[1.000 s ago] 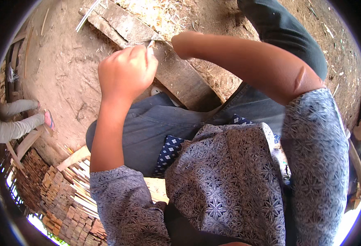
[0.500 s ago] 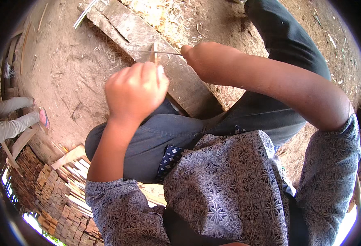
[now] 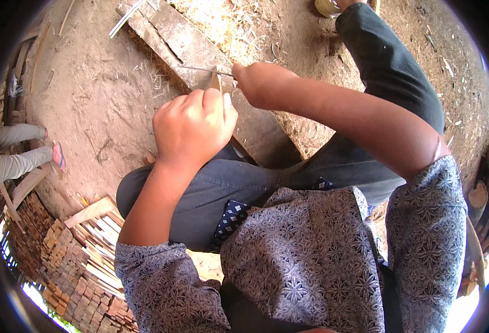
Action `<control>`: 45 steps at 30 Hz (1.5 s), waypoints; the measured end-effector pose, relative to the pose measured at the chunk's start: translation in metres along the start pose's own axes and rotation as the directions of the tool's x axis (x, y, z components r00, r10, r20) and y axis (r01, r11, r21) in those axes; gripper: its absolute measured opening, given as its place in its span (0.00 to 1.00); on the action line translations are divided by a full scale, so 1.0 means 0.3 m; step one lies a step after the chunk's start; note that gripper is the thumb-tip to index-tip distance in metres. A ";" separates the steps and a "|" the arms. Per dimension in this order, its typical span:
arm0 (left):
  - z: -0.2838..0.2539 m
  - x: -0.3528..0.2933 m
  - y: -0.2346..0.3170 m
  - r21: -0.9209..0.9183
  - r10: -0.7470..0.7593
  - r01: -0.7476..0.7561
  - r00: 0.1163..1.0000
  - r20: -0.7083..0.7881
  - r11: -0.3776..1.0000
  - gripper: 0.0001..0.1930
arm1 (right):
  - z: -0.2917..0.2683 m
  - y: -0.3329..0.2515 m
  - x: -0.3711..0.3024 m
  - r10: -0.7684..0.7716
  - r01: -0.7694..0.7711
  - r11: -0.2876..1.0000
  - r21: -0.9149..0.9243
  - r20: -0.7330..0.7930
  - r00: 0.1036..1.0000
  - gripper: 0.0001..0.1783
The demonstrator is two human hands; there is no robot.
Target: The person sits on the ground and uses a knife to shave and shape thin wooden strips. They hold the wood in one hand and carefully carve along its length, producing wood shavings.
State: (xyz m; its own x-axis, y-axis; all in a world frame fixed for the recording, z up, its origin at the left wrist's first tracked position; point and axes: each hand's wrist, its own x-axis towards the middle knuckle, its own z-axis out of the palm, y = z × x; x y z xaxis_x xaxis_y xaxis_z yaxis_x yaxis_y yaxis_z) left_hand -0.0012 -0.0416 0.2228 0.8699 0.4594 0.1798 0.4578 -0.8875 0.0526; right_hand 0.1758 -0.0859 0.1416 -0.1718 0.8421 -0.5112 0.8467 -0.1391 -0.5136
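My left hand (image 3: 195,125) is closed in a fist around a small wooden strip (image 3: 216,81), whose pale end sticks out above the knuckles. In my right hand (image 3: 260,84) is a knife, its handle mostly hidden by the fingers. The thin knife blade (image 3: 197,69) points left and crosses the strip just beyond my left fist. Both hands are over a thick, worn wooden plank (image 3: 264,133), which lies slantwise on the ground in front of my crossed legs.
Wood shavings (image 3: 222,25) are heaped beyond the plank. Thin pale sticks (image 3: 126,18) lie across its far end. Stacked cut wood pieces (image 3: 83,261) stand at lower left, near a person's legs (image 3: 19,155). More wooden items lie at the right edge.
My right hand has drawn left with the knife, so more of the blade extends past the strip. My left fist has shifted slightly right, and the strip leans more.
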 end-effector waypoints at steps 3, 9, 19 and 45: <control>-0.004 -0.018 -0.013 -0.011 -0.031 0.031 1.000 0.002 0.999 0.13 | -0.066 -0.015 -0.097 0.074 -0.077 0.997 0.030 0.100 0.992 0.16; -0.001 -0.011 -0.013 -0.040 -0.047 0.047 0.999 0.005 0.998 0.14 | -0.029 0.032 -0.070 -0.012 0.015 0.998 -0.055 0.048 0.999 0.12; -0.020 0.024 -0.022 -0.051 -0.063 0.063 0.998 0.011 0.997 0.12 | 0.127 0.098 0.088 0.134 -0.141 0.989 0.045 0.129 0.983 0.17; -0.005 0.032 -0.034 0.021 -0.064 0.064 0.998 0.001 0.998 0.11 | 0.130 0.113 0.124 0.122 -0.127 0.987 0.100 0.052 0.991 0.19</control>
State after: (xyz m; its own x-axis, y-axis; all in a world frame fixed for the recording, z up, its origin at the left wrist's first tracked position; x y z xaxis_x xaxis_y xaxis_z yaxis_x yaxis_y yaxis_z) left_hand 0.0023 -0.0283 0.2255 0.8392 0.5149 0.1750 0.5159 -0.8555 0.0430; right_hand 0.1786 -0.0795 0.0783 -0.0932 0.7906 -0.6052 0.8073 -0.2958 -0.5107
